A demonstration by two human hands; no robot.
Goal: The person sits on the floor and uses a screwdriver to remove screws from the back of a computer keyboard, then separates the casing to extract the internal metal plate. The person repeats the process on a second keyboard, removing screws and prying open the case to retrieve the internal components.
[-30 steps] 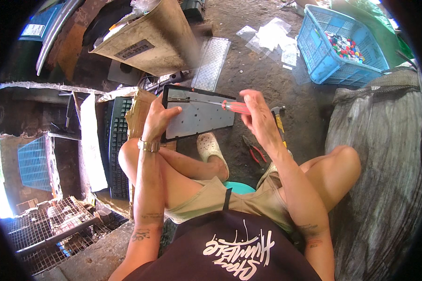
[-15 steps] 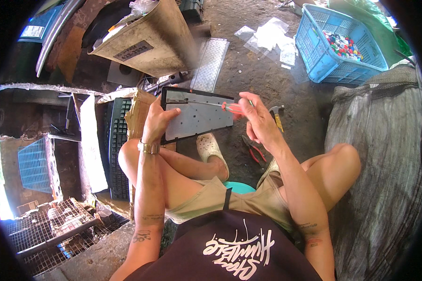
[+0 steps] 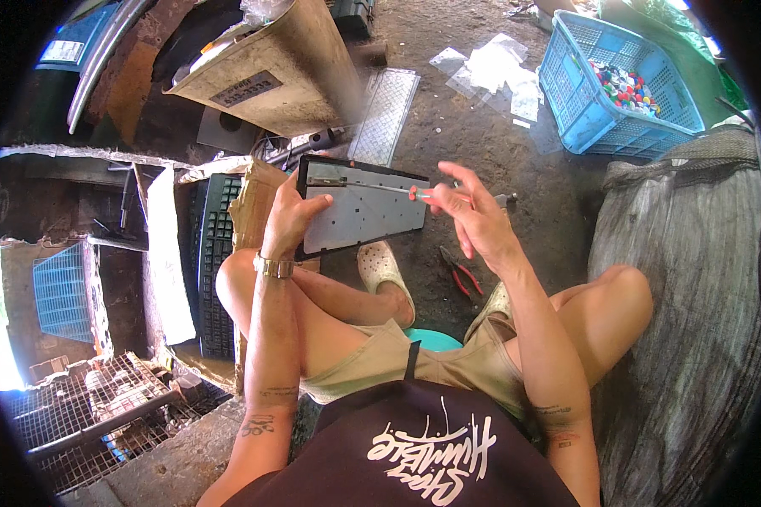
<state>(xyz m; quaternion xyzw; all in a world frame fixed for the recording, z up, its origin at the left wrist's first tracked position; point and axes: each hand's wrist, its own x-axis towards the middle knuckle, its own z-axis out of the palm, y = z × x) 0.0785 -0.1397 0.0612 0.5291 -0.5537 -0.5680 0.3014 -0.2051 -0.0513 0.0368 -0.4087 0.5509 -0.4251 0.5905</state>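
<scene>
My left hand grips the left end of a long black-framed panel with a grey inner plate dotted with small dark spots, its thumb lying on the plate. My right hand holds the translucent red-and-clear handle of a screwdriver near the thumb, with some fingers stretched out. The screwdriver's shaft runs left along the panel's upper part to a slot near the far left corner. The panel is tilted in front of my knees. Below my right hand, red-handled pliers lie on the ground.
On the left a black keyboard stands in a torn cardboard box. A dirty beige bin is ahead. A blue crate of coloured caps and a grey sack are at right. A hammer is partly hidden behind my hand.
My right hand has shifted slightly right, and its fingers have spread and turned around the screwdriver handle. The panel and left hand sit slightly farther right in view.
</scene>
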